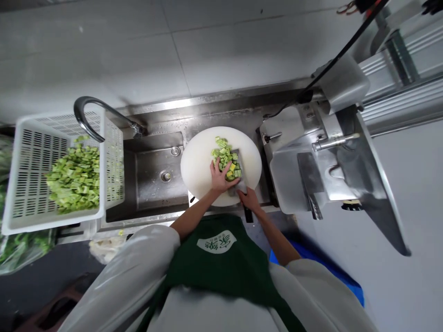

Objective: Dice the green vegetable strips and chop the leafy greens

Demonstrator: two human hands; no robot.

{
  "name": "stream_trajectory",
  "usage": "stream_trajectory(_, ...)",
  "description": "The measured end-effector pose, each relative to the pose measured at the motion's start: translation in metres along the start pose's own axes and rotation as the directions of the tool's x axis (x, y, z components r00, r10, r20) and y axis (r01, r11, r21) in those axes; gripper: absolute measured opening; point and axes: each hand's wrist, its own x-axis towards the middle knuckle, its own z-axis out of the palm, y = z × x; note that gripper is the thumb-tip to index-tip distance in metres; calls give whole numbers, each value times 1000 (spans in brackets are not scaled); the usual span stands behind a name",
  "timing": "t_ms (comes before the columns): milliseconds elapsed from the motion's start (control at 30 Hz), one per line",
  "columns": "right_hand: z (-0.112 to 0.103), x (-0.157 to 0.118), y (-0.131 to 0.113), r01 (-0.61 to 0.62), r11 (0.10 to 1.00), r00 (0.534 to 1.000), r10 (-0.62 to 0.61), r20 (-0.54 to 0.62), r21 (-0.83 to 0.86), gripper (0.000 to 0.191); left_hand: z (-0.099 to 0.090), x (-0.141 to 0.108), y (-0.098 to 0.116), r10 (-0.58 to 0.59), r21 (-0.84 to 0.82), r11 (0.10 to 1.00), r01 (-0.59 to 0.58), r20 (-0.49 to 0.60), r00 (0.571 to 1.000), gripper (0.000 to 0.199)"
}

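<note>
Left hand [220, 178]: fingers spread over chopped vegetables [224, 150] | Right hand [249, 200]: clenched round cleaver [241, 160] handle | Step: apparently gathering pieces against blade, right | Next move calls for: level blade, guarded fingertips

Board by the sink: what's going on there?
A person has a knife at the board. The right hand grips its handle, with the blade alongside some cut green pieces. The left hand is spread over those pieces, close to the blade. To the person's left is the sink, and beyond it a white basket holds a bigger heap of similar green pieces.
</note>
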Motion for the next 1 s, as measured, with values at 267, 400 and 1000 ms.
stream_trajectory(267,42,-20,-19,-17,991,999,20,-25,135,24,-1,-12,9,-38,-67,997,34,-65,997,64)
stream_trajectory(400,47,-28,-20,-48,988,998,52,-26,149,28,-4,-15,10,-18,-66,998,14,-61,998,59)
stream_trajectory(1000,72,-46,-92,59,976,994,-38,-100,209,30,-84,-6,1,100,17,995,-99,-231,968,59)
